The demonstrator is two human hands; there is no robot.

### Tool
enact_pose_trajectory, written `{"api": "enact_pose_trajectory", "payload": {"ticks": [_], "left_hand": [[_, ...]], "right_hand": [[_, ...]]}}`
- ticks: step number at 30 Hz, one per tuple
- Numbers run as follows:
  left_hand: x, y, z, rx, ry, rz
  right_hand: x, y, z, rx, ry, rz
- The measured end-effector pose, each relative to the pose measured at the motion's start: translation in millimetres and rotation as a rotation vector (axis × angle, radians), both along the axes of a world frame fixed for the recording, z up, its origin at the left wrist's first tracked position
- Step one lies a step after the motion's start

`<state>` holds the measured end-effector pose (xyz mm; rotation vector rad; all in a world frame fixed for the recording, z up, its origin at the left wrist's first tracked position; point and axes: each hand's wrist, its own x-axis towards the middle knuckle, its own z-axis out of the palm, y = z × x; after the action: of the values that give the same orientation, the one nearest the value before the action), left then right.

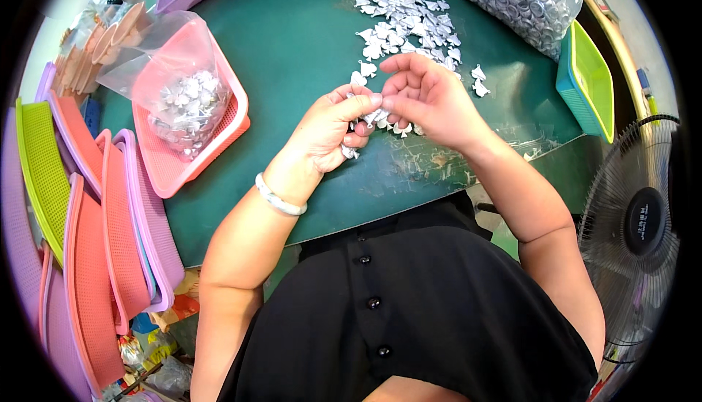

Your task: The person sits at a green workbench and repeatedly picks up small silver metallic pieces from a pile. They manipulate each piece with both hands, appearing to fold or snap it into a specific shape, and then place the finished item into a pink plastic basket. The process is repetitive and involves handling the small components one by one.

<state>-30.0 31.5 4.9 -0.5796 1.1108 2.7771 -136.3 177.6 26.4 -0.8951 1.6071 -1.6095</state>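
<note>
Small silver-grey, spade-shaped metal charms (409,25) lie in a loose pile on the green tabletop. At the pile's near end, my left hand (325,128) is curled closed around a few of them. One charm (349,152) shows below its fingers. The left thumb meets the fingertips of my right hand (435,102), whose thumb and fingers are bent into a pinch. Whatever sits between those touching tips is too small and covered to make out. Several more charms (402,128) lie just under the hands.
At left, a pink basket (238,120) holds a clear bag of silvery pieces (189,109). Stacked plastic baskets (95,277) crowd the left edge. A bag of grey ring-like parts (519,0), a green-yellow basket (589,84) and a fan (636,219) stand at right.
</note>
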Motion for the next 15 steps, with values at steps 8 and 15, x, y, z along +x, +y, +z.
{"api": "enact_pose_trajectory", "payload": {"ticks": [8,15], "left_hand": [[15,-16,34,-0.179,0.026,0.135],[37,-47,132,-0.676,0.269,0.370]], "right_hand": [[-41,-6,-10,0.285,1.108,0.160],[-40,-8,-10,0.252,1.032,0.134]]}}
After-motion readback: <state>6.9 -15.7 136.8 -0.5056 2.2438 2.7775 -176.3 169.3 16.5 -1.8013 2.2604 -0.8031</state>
